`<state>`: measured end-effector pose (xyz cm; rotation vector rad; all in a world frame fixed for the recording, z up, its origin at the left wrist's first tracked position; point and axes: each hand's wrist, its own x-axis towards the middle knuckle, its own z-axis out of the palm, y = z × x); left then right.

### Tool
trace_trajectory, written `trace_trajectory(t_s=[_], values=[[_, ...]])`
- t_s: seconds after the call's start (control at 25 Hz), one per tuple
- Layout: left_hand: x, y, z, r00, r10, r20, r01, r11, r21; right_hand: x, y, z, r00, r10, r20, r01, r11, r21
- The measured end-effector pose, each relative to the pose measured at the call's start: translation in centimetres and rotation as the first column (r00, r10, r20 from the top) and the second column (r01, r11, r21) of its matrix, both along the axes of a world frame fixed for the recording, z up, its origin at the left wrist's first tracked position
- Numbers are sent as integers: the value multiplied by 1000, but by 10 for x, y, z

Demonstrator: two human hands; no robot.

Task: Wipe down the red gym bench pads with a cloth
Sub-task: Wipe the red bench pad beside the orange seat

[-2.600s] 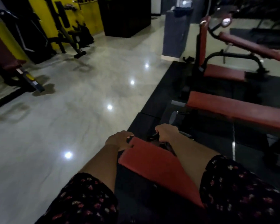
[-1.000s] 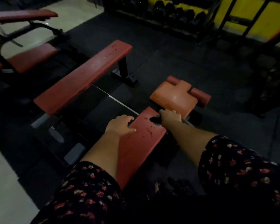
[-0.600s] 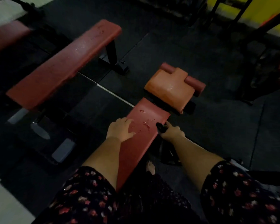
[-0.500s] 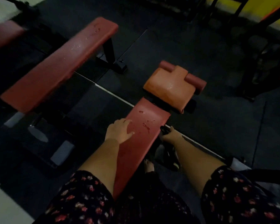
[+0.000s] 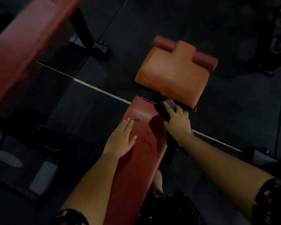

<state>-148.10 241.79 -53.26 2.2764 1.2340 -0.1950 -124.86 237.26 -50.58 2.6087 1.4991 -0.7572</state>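
1. Red vinyl covers the long pad (image 5: pixel 136 159), which runs from the bottom of the view up toward the middle.
2. Left hand (image 5: pixel 122 138) lies flat on the pad's left side, palm down, fingers spread and holding nothing.
3. Right hand (image 5: pixel 177 120) sits at the pad's far right corner, its grip closed on a dark cloth (image 5: pixel 165 109).
4. That cloth touches the pad's corner and right edge, and part of it reaches into the gap before the seat pad (image 5: pixel 170 77).
5. Small wet marks show on the pad just beyond the left fingertips and beside the thumb.
6. An orange seat pad stands just past the long pad's far end, tilted, with a dark red roller (image 5: pixel 204 60) behind it.
7. Another red bench (image 5: pixel 26 39), blurred, crosses the upper left corner, with its black foot (image 5: pixel 101 50) on the floor mat (image 5: pixel 152 21).
8. A pale line (image 5: pixel 96 87) crosses the dark mat and passes under the long pad.
9. Floral sleeves (image 5: pixel 272 197) cover both arms near the bottom edge.
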Motion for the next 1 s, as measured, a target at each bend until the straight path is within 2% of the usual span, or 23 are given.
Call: trace_trajectory(t_s=[0.04, 0.12, 0.24, 0.36, 0.52, 0.68, 0.84, 0.92, 1.0], values=[[3, 3, -10, 1000, -2, -15, 2, 1000, 1, 2, 12, -8, 988, 128, 83, -131, 991, 39], [5, 10, -29, 997, 72, -39, -72, 997, -2, 5, 42, -26, 947, 279, 161, -293, 953, 76], [13, 24, -49, 987, 163, 5, -163, 986, 28, 4, 85, -52, 915, 380, 135, -389, 921, 39], [19, 37, -65, 989, 145, 25, -146, 989, 15, 11, 101, -66, 864, 492, 109, -490, 871, -40], [8, 38, -73, 999, 40, 21, -42, 995, 91, 32, 95, -74, 857, 514, -31, -515, 852, -91], [-3, 50, -78, 999, -45, 6, 44, 994, 98, 8, 122, -68, 827, 550, 117, -550, 834, -40], [-15, 63, -79, 986, -167, 0, 166, 978, 128, -15, 121, -69, 759, 616, 210, -623, 781, -41], [-24, 73, -78, 960, -279, -36, 281, 943, 177, 1, 97, -69, 775, 589, 230, -596, 802, -48], [-33, 83, -78, 903, -424, -70, 428, 871, 243, 27, 59, -69, 807, 545, 227, -542, 836, -82]])
